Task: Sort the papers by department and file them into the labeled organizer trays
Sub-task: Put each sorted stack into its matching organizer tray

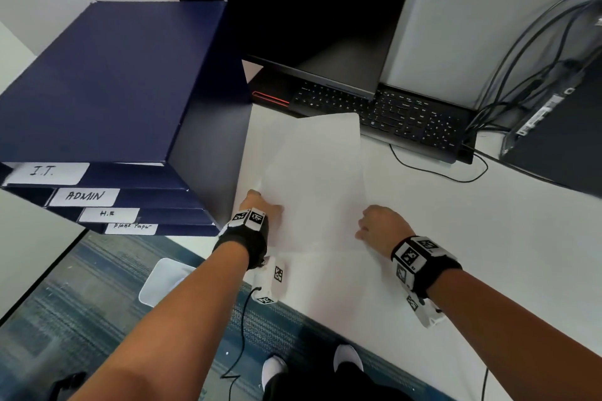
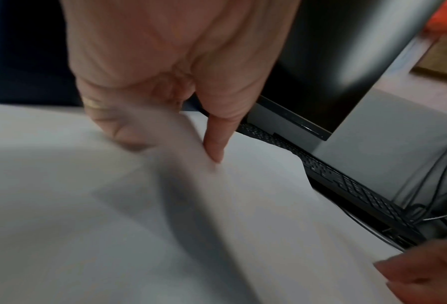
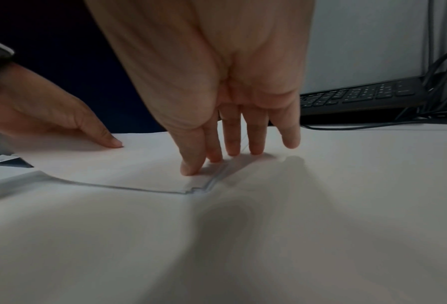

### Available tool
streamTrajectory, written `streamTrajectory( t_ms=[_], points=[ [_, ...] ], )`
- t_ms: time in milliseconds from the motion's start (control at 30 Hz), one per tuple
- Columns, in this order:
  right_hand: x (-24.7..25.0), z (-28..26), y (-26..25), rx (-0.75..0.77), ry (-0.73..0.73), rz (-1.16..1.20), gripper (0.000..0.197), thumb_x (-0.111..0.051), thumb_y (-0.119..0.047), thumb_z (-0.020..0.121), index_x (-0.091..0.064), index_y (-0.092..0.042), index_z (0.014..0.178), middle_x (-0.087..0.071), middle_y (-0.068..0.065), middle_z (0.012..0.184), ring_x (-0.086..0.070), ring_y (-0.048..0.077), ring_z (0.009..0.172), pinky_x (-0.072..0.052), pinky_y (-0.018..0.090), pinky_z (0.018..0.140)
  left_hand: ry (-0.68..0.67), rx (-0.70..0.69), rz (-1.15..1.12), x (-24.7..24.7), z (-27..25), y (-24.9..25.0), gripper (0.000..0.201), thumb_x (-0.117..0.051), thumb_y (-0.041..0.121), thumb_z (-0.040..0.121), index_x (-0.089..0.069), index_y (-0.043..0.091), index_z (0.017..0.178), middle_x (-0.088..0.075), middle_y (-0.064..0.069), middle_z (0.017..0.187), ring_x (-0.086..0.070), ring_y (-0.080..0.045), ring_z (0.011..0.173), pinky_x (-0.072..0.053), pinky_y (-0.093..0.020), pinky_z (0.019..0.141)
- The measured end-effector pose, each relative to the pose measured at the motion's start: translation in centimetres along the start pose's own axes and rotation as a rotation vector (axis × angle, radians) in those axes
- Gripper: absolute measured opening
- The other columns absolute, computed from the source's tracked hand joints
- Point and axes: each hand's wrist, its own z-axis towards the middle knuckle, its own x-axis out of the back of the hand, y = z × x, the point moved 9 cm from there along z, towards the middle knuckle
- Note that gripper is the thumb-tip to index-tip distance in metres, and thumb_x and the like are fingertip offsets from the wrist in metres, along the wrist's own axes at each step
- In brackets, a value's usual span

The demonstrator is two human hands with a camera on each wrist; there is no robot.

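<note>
Desk point(image 1: 456, 221): trays point(image 1: 107, 81) labelled I.T., ADMIN

1. Reading "I.T." on the white label point(image 1: 45, 171) of the top tray point(image 1: 136, 176) of the dark blue organizer point(image 1: 110, 81).
2. Showing "ADMIN" on the label point(image 1: 85, 196) of the second tray.
3. Showing "H.R" on the third label point(image 1: 109, 214).
4. Reading "blank Paper", partly cut off, on the bottom label point(image 1: 132, 227).
</note>
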Motion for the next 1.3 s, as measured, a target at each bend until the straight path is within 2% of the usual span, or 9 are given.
streamTrajectory(
  t_ms=[267, 367, 467, 667, 767, 867, 1000, 1167, 1300],
  points=[
    [0.5, -0.7, 0.1, 0.055, -0.007, -0.040, 0.046, -0.067, -0.023, 0.082, -0.031, -0.024, 0.053, -0.033, -0.009, 0.069, -0.044, 0.016, 0.082, -0.033, 0.024, 0.070, 0.033, 0.036, -0.053, 0.4, -0.4, 0.5, 0.059, -0.061, 0.023, 0.076, -0.031, 0.015, 0.126, -0.051, -0.008, 0.121, -0.052, -0.029, 0.090, -0.044, -0.033, 0.084],
    [0.7, -0.9, -0.1, 0.083, -0.024, -0.082, 0.045, -0.065, -0.021, 0.084, -0.033, -0.020, 0.052, -0.040, -0.005, 0.073, -0.047, 0.017, 0.084, -0.033, 0.023, 0.070, -0.005, 0.053, -0.066, 0.2, -0.1, 0.5, 0.056, -0.063, 0.024, 0.069, -0.043, 0.010, 0.120, -0.063, -0.005, 0.102, -0.059, -0.027, 0.081, -0.047, -0.029, 0.073],
    [0.9, -1.2, -0.4, 0.113, -0.023, -0.122, 0.041, -0.063, -0.021, 0.087, -0.037, -0.017, 0.056, -0.043, 0.000, 0.091, -0.049, 0.018, 0.092, -0.030, 0.021, 0.072, -0.057, 0.037, -0.116, -0.6, 0.8, 0.1, 0.049, -0.062, 0.025, 0.057, -0.058, 0.014, 0.105, -0.067, -0.004, 0.088, -0.066, -0.026, 0.077, -0.055, -0.034, 0.079],
    [0.8, -1.5, -0.3, 0.123, -0.037, -0.091, 0.040, -0.062, -0.020, 0.088, -0.036, -0.020, 0.057, -0.038, -0.005, 0.084, -0.046, 0.016, 0.092, -0.030, 0.021, 0.073, 0.040, -0.069, -0.288, 0.1, -0.3, 1.1, 0.030, -0.059, 0.014, 0.075, -0.045, 0.021, 0.101, -0.060, -0.003, 0.099, -0.061, -0.026, 0.084, -0.049, -0.030, 0.071],
    [0.6, -1.3, -0.1, 0.125, -0.030, -0.037, 0.017, -0.063, -0.018, 0.087, -0.063, -0.002, 0.087, -0.054, 0.003, 0.110, -0.055, 0.022, 0.109, -0.039, 0.023, 0.080, 0.070, -0.042, -0.498, -0.2, -0.9, 1.0, 0.049, -0.065, 0.020, 0.077, -0.037, 0.021, 0.118, -0.058, 0.000, 0.096, -0.060, -0.025, 0.086, -0.050, -0.031, 0.078],
    [0.5, -1.1, 0.3, 0.098, -0.029, 0.019, 0.021, -0.066, -0.016, 0.083, -0.063, 0.001, 0.096, -0.059, 0.007, 0.120, -0.057, 0.023, 0.109, -0.044, 0.025, 0.087, 0.049, -0.082, -0.432, -0.3, -0.9, 0.8, 0.042, -0.064, 0.021, 0.076, -0.049, 0.015, 0.115, -0.064, -0.001, 0.099, -0.061, -0.024, 0.085, -0.050, -0.029, 0.078],
    [2.1, -1.4, 0.9, 0.014, 0.060, 0.210, 0.032, -0.072, -0.014, 0.077, -0.067, -0.003, 0.106, -0.062, 0.000, 0.116, -0.058, 0.020, 0.108, -0.044, 0.025, 0.094, 0.009, -0.183, -0.362, -0.1, -0.8, 0.2, 0.022, -0.059, 0.007, 0.081, -0.055, 0.018, 0.100, -0.064, 0.000, 0.086, -0.063, -0.025, 0.082, -0.046, -0.025, 0.068],
    [4.3, -2.1, 1.5, -0.117, 0.201, 0.717, 0.070, -0.067, -0.023, 0.086, -0.031, -0.012, 0.145, -0.050, 0.008, 0.136, -0.050, 0.024, 0.124, -0.038, 0.031, 0.101, -0.024, -0.237, -0.604, 0.4, -2.4, -1.4, 0.034, -0.056, 0.000, 0.085, -0.058, 0.022, 0.111, -0.069, 0.000, 0.102, -0.065, -0.015, 0.084, -0.054, -0.021, 0.075],
    [5.0, -1.7, 0.0, -0.069, 0.144, 1.173, 0.045, -0.060, -0.018, 0.090, -0.046, -0.019, 0.133, -0.063, 0.002, 0.120, -0.063, 0.020, 0.105, -0.050, 0.040, 0.095, -0.111, -0.289, -0.746, 0.4, -3.8, -0.8, 0.035, -0.054, -0.002, 0.090, -0.053, 0.017, 0.119, -0.066, 0.000, 0.105, -0.064, -0.009, 0.086, -0.051, -0.008, 0.065]
  ],
)
